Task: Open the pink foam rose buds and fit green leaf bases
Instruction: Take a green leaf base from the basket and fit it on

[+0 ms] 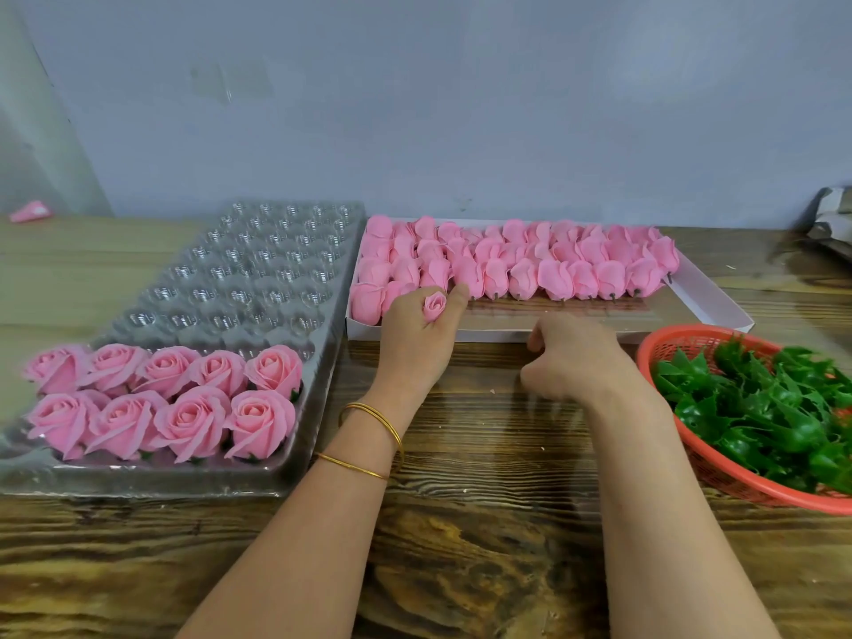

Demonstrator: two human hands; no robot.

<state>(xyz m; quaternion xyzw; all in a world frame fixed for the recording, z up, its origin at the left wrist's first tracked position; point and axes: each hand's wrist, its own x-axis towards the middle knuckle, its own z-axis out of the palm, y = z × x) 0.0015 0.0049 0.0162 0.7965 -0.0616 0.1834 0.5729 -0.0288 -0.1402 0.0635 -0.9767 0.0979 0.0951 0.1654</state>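
Note:
My left hand [417,336] holds a closed pink rose bud [434,306] between thumb and fingers, just at the front left of the white box [507,333]. Rows of closed pink buds [516,262] fill the back of that box. My right hand [574,357] hovers over the table by the box's front edge, fingers loosely curled with nothing in them, slightly blurred. Green leaf bases [756,408] lie heaped in an orange basket [664,345] at the right.
A clear plastic cell tray [258,269] on the left holds two rows of opened pink roses [161,403] at its near end. Bare wooden table [484,454] lies between tray and basket. A grey wall stands behind.

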